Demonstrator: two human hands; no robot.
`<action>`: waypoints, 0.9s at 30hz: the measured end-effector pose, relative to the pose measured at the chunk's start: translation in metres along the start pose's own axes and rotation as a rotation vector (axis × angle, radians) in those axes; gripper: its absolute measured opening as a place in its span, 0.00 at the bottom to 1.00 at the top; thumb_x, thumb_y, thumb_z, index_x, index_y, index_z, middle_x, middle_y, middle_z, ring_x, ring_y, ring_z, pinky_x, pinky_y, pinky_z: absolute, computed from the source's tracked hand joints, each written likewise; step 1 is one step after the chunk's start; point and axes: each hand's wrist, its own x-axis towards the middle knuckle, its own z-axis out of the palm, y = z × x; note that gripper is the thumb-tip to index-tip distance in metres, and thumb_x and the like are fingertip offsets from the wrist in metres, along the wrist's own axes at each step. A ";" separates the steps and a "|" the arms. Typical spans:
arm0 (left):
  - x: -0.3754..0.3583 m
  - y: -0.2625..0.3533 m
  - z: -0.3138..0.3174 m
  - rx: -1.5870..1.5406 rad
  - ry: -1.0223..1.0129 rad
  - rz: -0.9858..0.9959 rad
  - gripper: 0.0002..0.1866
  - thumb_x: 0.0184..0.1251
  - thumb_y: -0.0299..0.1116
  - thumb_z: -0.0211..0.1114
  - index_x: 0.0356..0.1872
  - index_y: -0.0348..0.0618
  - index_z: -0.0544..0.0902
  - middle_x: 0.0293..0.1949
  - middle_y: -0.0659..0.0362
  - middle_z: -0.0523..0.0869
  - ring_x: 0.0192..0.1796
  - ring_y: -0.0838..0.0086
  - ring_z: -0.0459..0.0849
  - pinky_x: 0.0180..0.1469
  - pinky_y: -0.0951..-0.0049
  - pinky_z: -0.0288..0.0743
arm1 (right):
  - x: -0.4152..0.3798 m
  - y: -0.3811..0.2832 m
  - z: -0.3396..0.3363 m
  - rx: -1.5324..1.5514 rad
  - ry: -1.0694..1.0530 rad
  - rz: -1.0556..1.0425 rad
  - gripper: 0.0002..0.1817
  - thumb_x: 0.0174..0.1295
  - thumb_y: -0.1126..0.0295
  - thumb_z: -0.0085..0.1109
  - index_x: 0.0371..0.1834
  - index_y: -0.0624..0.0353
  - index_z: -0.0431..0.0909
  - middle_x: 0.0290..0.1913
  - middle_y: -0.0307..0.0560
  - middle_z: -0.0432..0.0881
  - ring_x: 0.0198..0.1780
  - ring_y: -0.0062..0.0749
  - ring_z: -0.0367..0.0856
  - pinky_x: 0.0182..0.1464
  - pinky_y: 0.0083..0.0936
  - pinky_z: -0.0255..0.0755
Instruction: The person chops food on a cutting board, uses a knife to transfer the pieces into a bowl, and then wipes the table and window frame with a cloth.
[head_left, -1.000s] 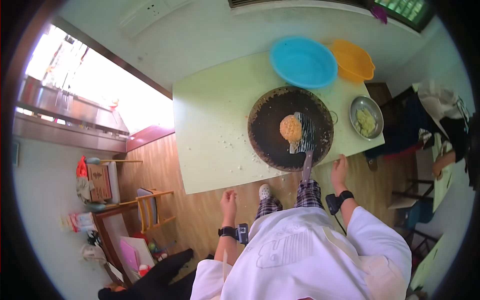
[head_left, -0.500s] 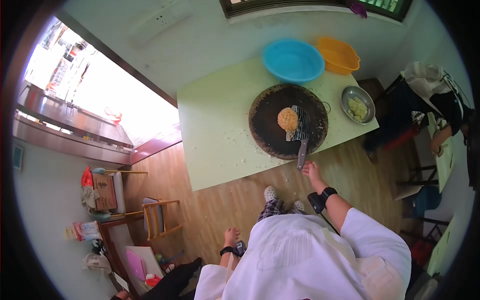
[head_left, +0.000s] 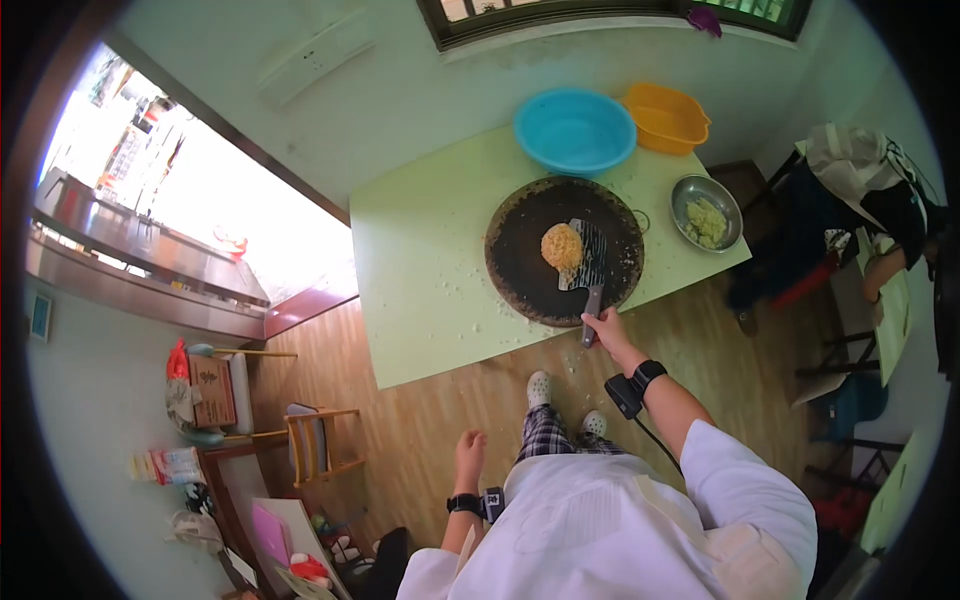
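Note:
My right hand [head_left: 606, 330] is closed on the grey handle of a cleaver [head_left: 590, 255] at the table's front edge. The cleaver's broad, smeared blade lies on a round, dark chopping board [head_left: 520, 270]. Touching the blade's left side is a mound of orange-pink minced food [head_left: 561, 246]. To the right of the board, a metal bowl [head_left: 683, 205] holds pale green chopped food [head_left: 706, 223]. My left hand [head_left: 470, 453] hangs low in front of me, away from the table, its fingers loosely curled with nothing visible in them.
A blue basin [head_left: 575, 130] and an orange basin [head_left: 667, 118] stand at the back of the pale green table [head_left: 420, 250]. Small scraps dot its surface. On the right sits another person [head_left: 885, 265] at a table. A wooden chair [head_left: 322, 440] is at lower left.
My right hand has moved from beside the cleaver's handle onto it and closed around it. My left hand has come slightly forward. The view has shifted slightly.

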 end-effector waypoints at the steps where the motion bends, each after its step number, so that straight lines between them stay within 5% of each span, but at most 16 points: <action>1: 0.014 0.018 0.007 0.093 0.003 0.097 0.10 0.59 0.33 0.54 0.36 0.37 0.76 0.30 0.56 0.81 0.32 0.73 0.79 0.35 0.76 0.71 | 0.001 0.000 -0.001 0.005 0.016 0.003 0.23 0.49 0.59 0.61 0.36 0.64 0.64 0.28 0.49 0.77 0.25 0.30 0.77 0.26 0.27 0.73; 3: 0.048 0.055 0.021 0.227 -0.037 0.266 0.10 0.58 0.34 0.54 0.36 0.38 0.77 0.32 0.54 0.82 0.35 0.71 0.80 0.37 0.74 0.71 | 0.002 -0.006 -0.006 -0.257 0.219 -0.325 0.25 0.42 0.59 0.64 0.37 0.67 0.67 0.28 0.55 0.77 0.30 0.41 0.78 0.33 0.31 0.71; 9: 0.146 0.177 0.088 0.280 -0.175 0.626 0.11 0.60 0.34 0.53 0.41 0.42 0.75 0.36 0.53 0.79 0.40 0.63 0.78 0.41 0.72 0.71 | -0.005 -0.024 -0.026 -0.410 0.125 -0.219 0.29 0.42 0.59 0.63 0.43 0.66 0.65 0.31 0.58 0.76 0.34 0.45 0.77 0.36 0.32 0.69; 12: 0.173 0.216 0.122 0.302 -0.329 0.647 0.16 0.60 0.35 0.53 0.48 0.41 0.72 0.45 0.50 0.76 0.47 0.61 0.75 0.48 0.70 0.68 | -0.003 -0.022 -0.029 -0.464 0.054 -0.143 0.31 0.44 0.59 0.64 0.45 0.67 0.61 0.32 0.57 0.76 0.34 0.40 0.76 0.34 0.29 0.69; 15: 0.191 0.238 0.153 0.379 -0.408 0.601 0.28 0.60 0.38 0.52 0.59 0.35 0.58 0.59 0.46 0.61 0.62 0.57 0.59 0.62 0.68 0.53 | -0.003 -0.024 -0.031 -0.378 -0.039 -0.081 0.31 0.46 0.60 0.64 0.46 0.67 0.59 0.32 0.54 0.75 0.32 0.31 0.75 0.31 0.25 0.69; 17: 0.195 0.243 0.172 0.374 -0.406 0.606 0.30 0.61 0.39 0.52 0.60 0.35 0.55 0.60 0.46 0.59 0.63 0.57 0.57 0.63 0.68 0.52 | -0.003 -0.028 -0.034 -0.344 -0.123 -0.069 0.28 0.48 0.61 0.64 0.42 0.65 0.58 0.29 0.50 0.74 0.29 0.26 0.73 0.25 0.23 0.67; 19: 0.197 0.248 0.187 0.336 -0.449 0.542 0.35 0.62 0.43 0.50 0.62 0.33 0.46 0.63 0.44 0.51 0.66 0.56 0.50 0.65 0.69 0.46 | -0.003 -0.034 -0.035 -0.312 -0.151 -0.029 0.28 0.48 0.61 0.64 0.42 0.65 0.58 0.28 0.50 0.73 0.28 0.26 0.73 0.24 0.24 0.68; 27: 0.201 0.235 0.235 0.219 -0.271 0.599 0.36 0.64 0.47 0.45 0.63 0.32 0.45 0.64 0.42 0.47 0.68 0.55 0.42 0.66 0.66 0.37 | 0.006 -0.057 -0.033 -0.525 -0.257 -0.033 0.27 0.46 0.57 0.63 0.36 0.66 0.59 0.26 0.57 0.74 0.22 0.40 0.77 0.22 0.30 0.71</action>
